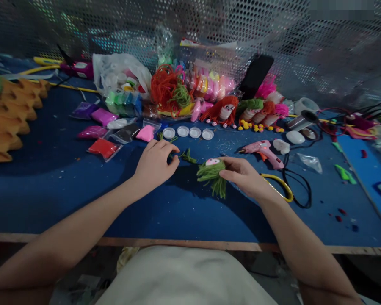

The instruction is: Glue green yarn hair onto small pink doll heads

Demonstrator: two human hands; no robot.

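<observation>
My right hand (243, 173) grips a small doll (212, 162) with long green yarn hair, holding it a little above the blue table. Its pale face piece points up, and the yarn strands hang down toward me. To the left, my left hand (157, 163) hovers low over the table with thumb and forefinger apart. Beneath its fingertips lie green yarn scraps, partly hidden by the fingers, and another green yarn piece (188, 156) rests just right of them. Several white round caps (195, 133) stand in a row beyond my left hand.
A pink glue gun (263, 151) lies right of the doll, near yellow-handled scissors (284, 188). Finished yarn-haired dolls (227, 109) line the back. Bags of coloured clay (104, 148), a heap of orange yarn (165, 87) and an orange egg-tray-like form (12, 114) sit left.
</observation>
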